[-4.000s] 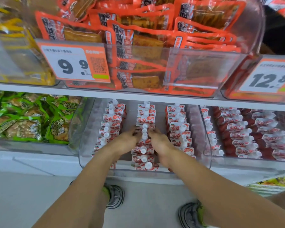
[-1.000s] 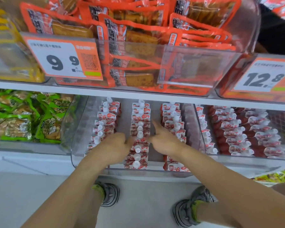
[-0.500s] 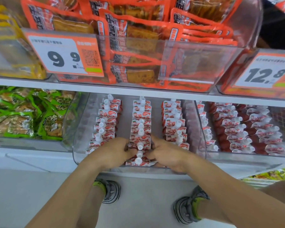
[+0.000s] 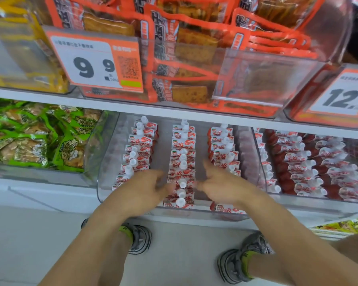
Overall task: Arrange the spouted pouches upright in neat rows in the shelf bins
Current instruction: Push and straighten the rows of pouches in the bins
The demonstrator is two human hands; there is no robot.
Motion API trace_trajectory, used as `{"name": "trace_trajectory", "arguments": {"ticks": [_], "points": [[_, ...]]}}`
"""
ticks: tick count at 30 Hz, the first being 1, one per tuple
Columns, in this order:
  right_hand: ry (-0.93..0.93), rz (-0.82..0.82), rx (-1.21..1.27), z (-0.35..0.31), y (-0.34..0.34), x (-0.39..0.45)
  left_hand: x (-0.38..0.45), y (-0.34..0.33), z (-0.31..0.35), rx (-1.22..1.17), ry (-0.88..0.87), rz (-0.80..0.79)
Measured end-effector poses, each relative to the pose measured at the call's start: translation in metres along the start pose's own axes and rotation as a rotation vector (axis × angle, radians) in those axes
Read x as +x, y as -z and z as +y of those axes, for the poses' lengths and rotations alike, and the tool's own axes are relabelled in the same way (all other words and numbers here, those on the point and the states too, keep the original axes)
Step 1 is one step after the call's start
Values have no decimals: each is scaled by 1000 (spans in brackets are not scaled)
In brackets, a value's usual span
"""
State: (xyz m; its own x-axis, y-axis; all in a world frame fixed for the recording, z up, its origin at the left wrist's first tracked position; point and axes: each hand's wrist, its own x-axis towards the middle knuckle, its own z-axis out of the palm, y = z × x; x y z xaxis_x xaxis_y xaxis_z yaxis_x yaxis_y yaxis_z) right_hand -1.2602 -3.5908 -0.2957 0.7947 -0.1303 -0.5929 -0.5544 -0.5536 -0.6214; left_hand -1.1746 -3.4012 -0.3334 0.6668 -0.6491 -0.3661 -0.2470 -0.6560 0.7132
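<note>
The bin [image 4: 103,182] is clear, smooth plastic — the pouches [image 4: 182,162] look shiny, with white plastic caps [image 4: 182,184].

Bright, even light fills the shelves, with soft shadows only. Both hands, left [image 4: 147,186] and right [image 4: 221,184], smear with motion blur, fingers indistinct. The clear bin front [image 4: 265,79] carries pale glare. Wide-angle distortion bends the shelf edge [image 4: 50,101] and softens the corners.

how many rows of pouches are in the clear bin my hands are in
3: a left row, a middle row between the left hand and right hand, and a right row. Hands hide parts.
</note>
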Motion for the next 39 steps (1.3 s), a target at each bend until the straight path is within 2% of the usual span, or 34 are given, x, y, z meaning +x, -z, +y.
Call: {"name": "trace_trajectory", "arguments": {"ticks": [2, 4, 5, 7, 8, 10, 13, 18, 22, 28, 32, 34, 37, 39], "points": [[182, 279, -144, -16, 2, -7, -22, 12, 0, -16, -44, 429], [357, 496, -59, -36, -7, 1, -43, 27, -4, -66, -107, 829], [385, 499, 9, -48, -13, 13, -47, 30, -13, -41, -113, 951], [327, 412, 228, -74, -26, 49, -50, 28, -29, 78, -67, 1044], [248, 372, 377, -87, -31, 68, -49, 24, -37, 122, -37, 1031], [62, 319, 578, -104, -41, 102, -47, 14, -50, 37, -1, 926], [-36, 309, 619, -104, -59, 141, -46, 7, -66, -204, -26, 773], [-17, 289, 535, -99, -71, 153, -45, 17, -83, -218, -142, 648], [8, 120, 437, -94, -51, 156, -45, 24, -87, -248, -144, 585], [32, 245, 357, -94, -67, 143, -47, 20, -82, -417, -159, 565], [128, 135, 415, -86, -86, 143, -44, 19, -84, -473, -151, 558], [94, 73, 446, -85, -78, 143, -45, 18, -81, -515, -152, 552], [-31, 62, 555, -85, -86, 135, -45, 17, -82, -511, -158, 553], [-39, 81, 612, -88, -101, 129, -45, 16, -84, -486, -157, 577]]}}
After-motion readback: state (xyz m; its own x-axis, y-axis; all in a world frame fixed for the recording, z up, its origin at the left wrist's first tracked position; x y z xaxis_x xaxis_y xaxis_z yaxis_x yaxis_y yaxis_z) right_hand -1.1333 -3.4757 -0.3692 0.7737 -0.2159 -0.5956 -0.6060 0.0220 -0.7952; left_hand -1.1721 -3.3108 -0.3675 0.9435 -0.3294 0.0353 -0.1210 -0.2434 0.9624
